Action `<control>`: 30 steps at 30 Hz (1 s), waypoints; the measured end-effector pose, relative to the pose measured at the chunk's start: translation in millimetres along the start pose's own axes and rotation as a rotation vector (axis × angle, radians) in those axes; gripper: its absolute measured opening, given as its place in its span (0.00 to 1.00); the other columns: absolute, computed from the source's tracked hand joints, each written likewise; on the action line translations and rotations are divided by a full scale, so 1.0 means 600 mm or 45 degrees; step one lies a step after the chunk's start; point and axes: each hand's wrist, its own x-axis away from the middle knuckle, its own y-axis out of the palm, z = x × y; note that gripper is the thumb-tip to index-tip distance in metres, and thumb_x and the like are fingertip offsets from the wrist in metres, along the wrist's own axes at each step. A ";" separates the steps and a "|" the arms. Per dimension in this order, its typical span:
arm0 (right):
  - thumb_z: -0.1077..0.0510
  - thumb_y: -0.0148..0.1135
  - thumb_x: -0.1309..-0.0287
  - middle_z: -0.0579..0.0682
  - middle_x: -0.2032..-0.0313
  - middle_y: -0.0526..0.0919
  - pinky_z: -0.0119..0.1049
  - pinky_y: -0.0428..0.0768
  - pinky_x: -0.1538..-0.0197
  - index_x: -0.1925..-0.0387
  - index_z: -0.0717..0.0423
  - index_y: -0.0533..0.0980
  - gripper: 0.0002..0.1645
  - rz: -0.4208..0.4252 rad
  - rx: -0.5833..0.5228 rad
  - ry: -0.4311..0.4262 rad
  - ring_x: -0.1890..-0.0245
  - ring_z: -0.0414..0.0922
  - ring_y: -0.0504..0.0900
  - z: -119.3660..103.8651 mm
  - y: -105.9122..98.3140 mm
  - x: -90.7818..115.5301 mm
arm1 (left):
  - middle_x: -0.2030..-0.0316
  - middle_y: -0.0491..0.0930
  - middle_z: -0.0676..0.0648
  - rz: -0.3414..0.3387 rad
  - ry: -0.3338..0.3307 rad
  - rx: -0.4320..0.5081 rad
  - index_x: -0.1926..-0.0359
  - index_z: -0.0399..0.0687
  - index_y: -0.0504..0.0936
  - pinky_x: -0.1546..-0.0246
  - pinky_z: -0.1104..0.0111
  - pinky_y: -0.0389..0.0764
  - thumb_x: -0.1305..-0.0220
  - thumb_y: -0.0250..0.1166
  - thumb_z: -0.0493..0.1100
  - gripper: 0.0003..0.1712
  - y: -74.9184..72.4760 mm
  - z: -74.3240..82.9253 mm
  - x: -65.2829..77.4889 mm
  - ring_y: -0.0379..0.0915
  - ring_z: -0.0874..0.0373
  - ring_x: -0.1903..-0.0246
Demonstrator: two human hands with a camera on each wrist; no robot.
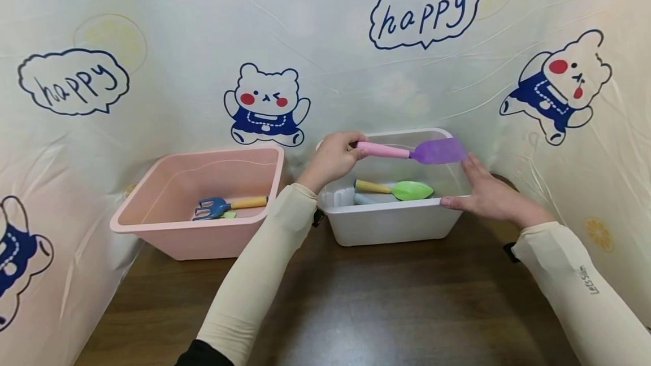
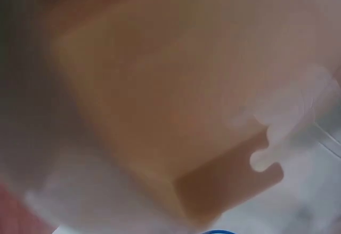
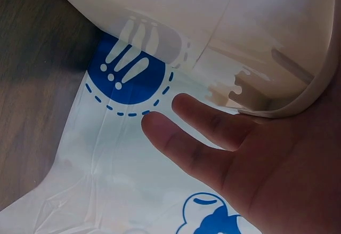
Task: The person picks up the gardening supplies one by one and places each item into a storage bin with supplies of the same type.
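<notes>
In the head view, my left hand (image 1: 333, 158) grips the pink handle of a toy shovel (image 1: 438, 151) with a purple blade, held level over the white bin (image 1: 394, 226). My right hand (image 1: 492, 195) rests at that bin's right end. Its thumb lies along the front rim, and in the right wrist view straight fingers (image 3: 178, 143) extend along the outside. Inside the bin lie a green trowel (image 1: 413, 190) with a yellow handle and a pale blue piece (image 1: 363, 199), mostly hidden by the front wall. The left wrist view is too blurred to show the grip.
To the left stands a pink bin (image 1: 203, 240) holding a blue toy fork (image 1: 216, 207) with a yellow handle and a small green piece (image 1: 229, 214). Both bins sit on a dark wooden table (image 1: 356, 298). A printed sheet (image 1: 335, 44) hangs close behind them.
</notes>
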 end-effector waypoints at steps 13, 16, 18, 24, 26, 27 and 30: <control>0.28 0.68 0.46 0.73 0.25 0.28 0.73 0.53 0.35 0.23 0.67 0.27 0.79 0.011 -0.014 -0.020 0.28 0.76 0.44 0.002 0.001 -0.002 | 0.65 0.81 0.49 -0.078 -0.037 0.066 0.50 0.45 0.87 0.63 0.65 0.71 0.29 0.65 0.42 0.11 0.025 -0.009 -0.001 0.72 0.54 0.64; 0.29 0.69 0.46 0.74 0.25 0.28 0.73 0.58 0.37 0.23 0.67 0.27 0.79 0.019 -0.017 -0.040 0.32 0.79 0.54 0.004 0.002 -0.003 | 0.62 0.81 0.47 -0.123 -0.004 0.117 0.49 0.44 0.86 0.60 0.64 0.73 0.30 0.66 0.43 0.13 0.034 -0.011 -0.004 0.73 0.53 0.62; 0.29 0.69 0.46 0.74 0.25 0.28 0.73 0.61 0.39 0.23 0.67 0.28 0.79 0.025 -0.025 -0.052 0.35 0.79 0.60 0.005 0.004 -0.003 | 0.55 0.82 0.47 -0.182 -0.021 0.138 0.39 0.48 0.82 0.55 0.62 0.75 0.32 0.69 0.47 0.22 0.037 -0.013 -0.004 0.75 0.51 0.55; 0.28 0.68 0.46 0.72 0.25 0.26 0.74 0.52 0.36 0.23 0.67 0.27 0.79 -0.001 -0.027 -0.018 0.28 0.76 0.43 0.008 0.004 -0.006 | 0.30 0.69 0.51 -0.273 -0.075 0.108 0.23 0.68 0.62 0.32 0.56 0.64 0.38 0.70 0.62 0.46 0.036 -0.023 -0.002 0.61 0.54 0.30; 0.27 0.67 0.46 0.71 0.25 0.25 0.74 0.49 0.35 0.23 0.66 0.27 0.79 -0.011 -0.025 -0.001 0.27 0.74 0.37 0.009 0.003 -0.007 | 0.28 0.66 0.52 -0.254 -0.065 0.103 0.23 0.69 0.62 0.31 0.56 0.61 0.38 0.69 0.63 0.45 0.034 -0.026 0.000 0.58 0.55 0.28; 0.27 0.67 0.46 0.71 0.25 0.25 0.75 0.49 0.35 0.23 0.67 0.27 0.80 -0.012 -0.025 0.002 0.27 0.74 0.36 0.009 0.003 -0.008 | 0.27 0.65 0.53 -0.247 -0.064 0.102 0.23 0.70 0.62 0.31 0.56 0.61 0.37 0.69 0.63 0.44 0.032 -0.026 0.002 0.58 0.55 0.28; 0.26 0.67 0.47 0.70 0.25 0.24 0.75 0.49 0.35 0.24 0.66 0.26 0.80 -0.017 -0.030 0.009 0.27 0.74 0.36 0.009 0.002 -0.010 | 0.26 0.63 0.56 -0.233 -0.053 0.094 0.23 0.72 0.62 0.30 0.53 0.60 0.36 0.67 0.64 0.43 0.027 -0.024 0.009 0.57 0.55 0.28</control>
